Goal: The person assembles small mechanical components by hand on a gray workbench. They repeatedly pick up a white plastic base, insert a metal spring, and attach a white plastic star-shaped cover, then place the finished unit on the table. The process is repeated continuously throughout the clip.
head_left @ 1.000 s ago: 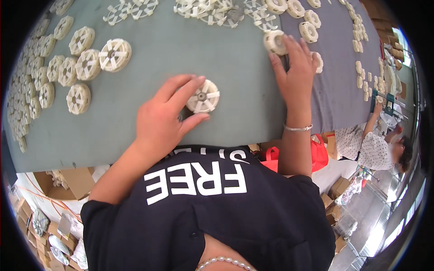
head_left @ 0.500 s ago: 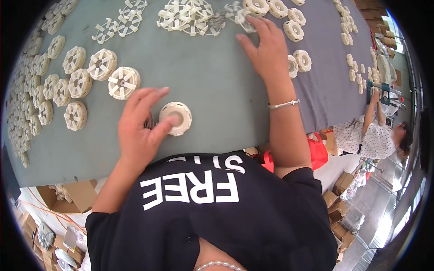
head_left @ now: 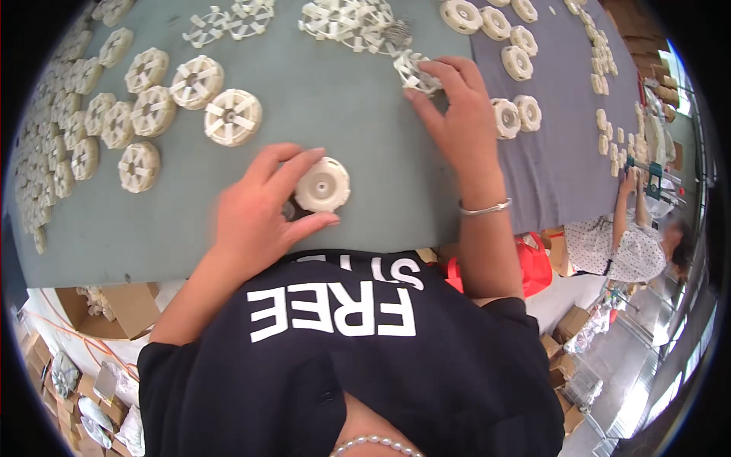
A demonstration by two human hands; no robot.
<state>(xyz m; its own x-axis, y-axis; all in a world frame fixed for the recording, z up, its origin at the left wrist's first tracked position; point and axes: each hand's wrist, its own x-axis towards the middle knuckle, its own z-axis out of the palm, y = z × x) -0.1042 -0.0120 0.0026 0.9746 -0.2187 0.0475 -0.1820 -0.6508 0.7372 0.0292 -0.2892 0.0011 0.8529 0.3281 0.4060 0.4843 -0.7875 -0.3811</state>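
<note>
The person wears a black shirt (head_left: pixel 449 373) with short sleeves (head_left: pixel 514 316), big white lettering (head_left: pixel 408 308) across the chest and a small dark button (head_left: pixel 327 397), plus a pearly bead necklace (head_left: pixel 364 441) and a thin silvery bracelet (head_left: pixel 485 209) around the right wrist.

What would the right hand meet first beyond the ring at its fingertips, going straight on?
Beyond that white spoked ring, the right hand would probably first meet the grey coiled springs; depth is unclear.

Left hand (head_left: pixel 260 204) curls; right hand (head_left: pixel 464 116) pinches.
</note>
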